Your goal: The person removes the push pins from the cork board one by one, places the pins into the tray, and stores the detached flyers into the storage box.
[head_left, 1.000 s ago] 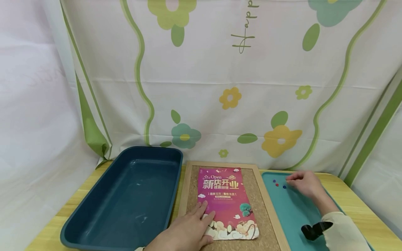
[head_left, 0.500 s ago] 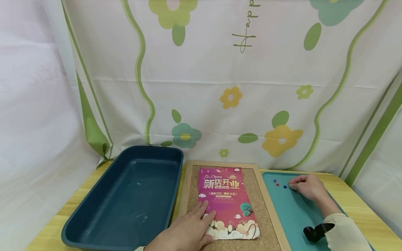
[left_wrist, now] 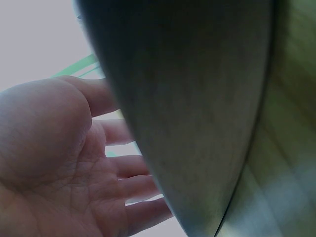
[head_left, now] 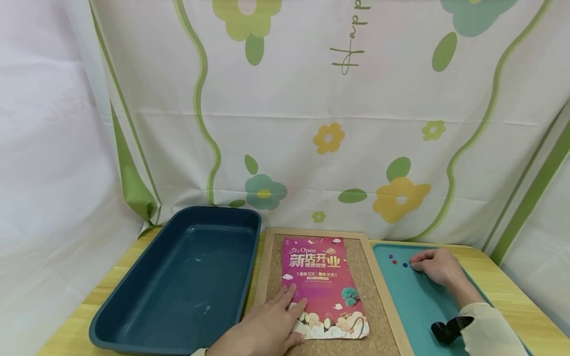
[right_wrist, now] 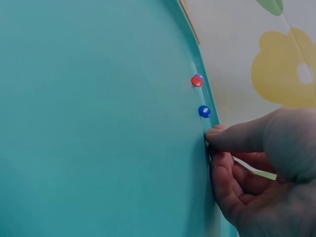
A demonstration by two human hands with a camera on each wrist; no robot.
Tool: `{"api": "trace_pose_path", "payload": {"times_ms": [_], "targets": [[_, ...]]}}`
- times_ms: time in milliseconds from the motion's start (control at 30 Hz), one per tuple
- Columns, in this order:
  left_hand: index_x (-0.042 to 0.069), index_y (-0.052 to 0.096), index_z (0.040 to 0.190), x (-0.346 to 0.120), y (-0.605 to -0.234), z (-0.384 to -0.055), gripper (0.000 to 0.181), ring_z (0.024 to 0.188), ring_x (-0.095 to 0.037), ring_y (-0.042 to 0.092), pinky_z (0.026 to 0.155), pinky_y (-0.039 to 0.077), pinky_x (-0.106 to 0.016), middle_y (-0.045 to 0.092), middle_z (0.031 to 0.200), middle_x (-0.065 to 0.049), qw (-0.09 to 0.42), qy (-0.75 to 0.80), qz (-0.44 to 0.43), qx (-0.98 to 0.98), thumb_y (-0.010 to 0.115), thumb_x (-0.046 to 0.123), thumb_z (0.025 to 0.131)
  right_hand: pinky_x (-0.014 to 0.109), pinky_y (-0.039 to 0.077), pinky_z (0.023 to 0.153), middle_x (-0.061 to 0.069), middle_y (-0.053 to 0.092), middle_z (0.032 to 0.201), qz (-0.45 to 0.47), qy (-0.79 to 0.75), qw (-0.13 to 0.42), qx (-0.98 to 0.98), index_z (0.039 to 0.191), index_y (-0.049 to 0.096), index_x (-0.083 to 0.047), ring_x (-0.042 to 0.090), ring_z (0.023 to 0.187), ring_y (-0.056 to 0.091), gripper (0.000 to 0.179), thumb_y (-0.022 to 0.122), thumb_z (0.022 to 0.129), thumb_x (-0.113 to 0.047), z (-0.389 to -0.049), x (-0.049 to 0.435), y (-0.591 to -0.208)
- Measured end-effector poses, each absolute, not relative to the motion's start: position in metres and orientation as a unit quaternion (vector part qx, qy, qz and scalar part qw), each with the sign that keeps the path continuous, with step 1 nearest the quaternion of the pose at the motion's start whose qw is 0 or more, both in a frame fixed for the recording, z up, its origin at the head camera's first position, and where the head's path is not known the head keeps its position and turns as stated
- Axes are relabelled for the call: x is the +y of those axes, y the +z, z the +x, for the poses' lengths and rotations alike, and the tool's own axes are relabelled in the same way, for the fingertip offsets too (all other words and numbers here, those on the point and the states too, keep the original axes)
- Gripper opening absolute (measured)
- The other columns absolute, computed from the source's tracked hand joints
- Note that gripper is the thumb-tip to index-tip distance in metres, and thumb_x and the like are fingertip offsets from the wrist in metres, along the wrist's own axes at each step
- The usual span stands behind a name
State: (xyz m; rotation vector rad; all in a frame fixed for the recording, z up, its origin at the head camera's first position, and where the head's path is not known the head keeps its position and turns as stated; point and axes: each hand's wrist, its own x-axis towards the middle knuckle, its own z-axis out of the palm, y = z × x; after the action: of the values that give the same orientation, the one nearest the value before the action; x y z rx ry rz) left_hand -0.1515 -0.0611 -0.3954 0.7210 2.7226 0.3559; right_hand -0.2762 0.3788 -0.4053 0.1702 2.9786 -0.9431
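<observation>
My left hand (head_left: 271, 321) lies with spread fingers on a red and purple poster (head_left: 322, 296). The poster rests on a wood-framed cork board (head_left: 378, 306), and its lower left part is covered by the hand. In the left wrist view the palm (left_wrist: 54, 163) shows beside the dark underside of something close. My right hand (head_left: 438, 267) reaches to the far part of a teal tray (head_left: 414, 306), thumb and fingers curled together at its surface. Whether a small thing sits between the fingertips is hidden. Beside them lie a blue pushpin (right_wrist: 204, 111), a red pushpin (right_wrist: 197, 80) and a purple pushpin (head_left: 390, 256).
A deep dark blue bin (head_left: 178, 296) stands left of the cork board. All stand on a yellow wooden table (head_left: 530, 301). Behind hangs a white curtain (head_left: 285, 123) with printed flowers. A black strap piece (head_left: 450, 330) sits at my right cuff.
My right hand has shifted slightly right and down at the tray, then held nearly still. The left hand stays on the poster.
</observation>
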Motion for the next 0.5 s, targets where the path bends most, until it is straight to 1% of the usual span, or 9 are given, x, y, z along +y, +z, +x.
{"api": "trace_pose_path", "payload": {"times_ms": [200, 300, 500], "targets": [[0.030, 0.052, 0.157, -0.0612, -0.3950, -0.1513, 0.065, 0.157, -0.030, 0.042, 0.106, 0.058, -0.056, 0.044, 0.169, -0.005, 0.152, 0.126, 0.248, 0.948, 0.071, 0.049, 0.098, 0.030, 0.050, 0.070, 0.016, 0.076, 0.106, 0.051, -0.301, 0.005, 0.952, 0.107, 0.082, -0.005, 0.020, 0.088, 0.065, 0.019, 0.070, 0.098, -0.017, -0.2772, 0.3776, -0.4064], [0.029, 0.052, 0.158, -0.0616, -0.3951, -0.1515, 0.065, 0.157, -0.030, 0.042, 0.106, 0.058, -0.056, 0.044, 0.169, -0.005, 0.151, 0.125, 0.250, 0.948, 0.071, 0.049, 0.098, 0.030, 0.050, 0.069, 0.015, 0.076, 0.106, 0.054, -0.300, 0.005, 0.953, 0.107, 0.082, -0.005, 0.020, 0.089, 0.065, 0.019, 0.071, 0.098, -0.017, -0.2775, 0.3771, -0.4065], [0.027, 0.052, 0.158, -0.0626, -0.3953, -0.1514, 0.066, 0.157, -0.031, 0.042, 0.106, 0.058, -0.056, 0.043, 0.169, -0.007, 0.148, 0.124, 0.258, 0.947, 0.071, 0.047, 0.099, 0.031, 0.051, 0.069, 0.019, 0.076, 0.107, 0.057, -0.301, 0.002, 0.952, 0.108, 0.081, -0.003, 0.024, 0.091, 0.067, 0.019, 0.072, 0.097, -0.015, -0.2764, 0.3758, -0.4072]]}}
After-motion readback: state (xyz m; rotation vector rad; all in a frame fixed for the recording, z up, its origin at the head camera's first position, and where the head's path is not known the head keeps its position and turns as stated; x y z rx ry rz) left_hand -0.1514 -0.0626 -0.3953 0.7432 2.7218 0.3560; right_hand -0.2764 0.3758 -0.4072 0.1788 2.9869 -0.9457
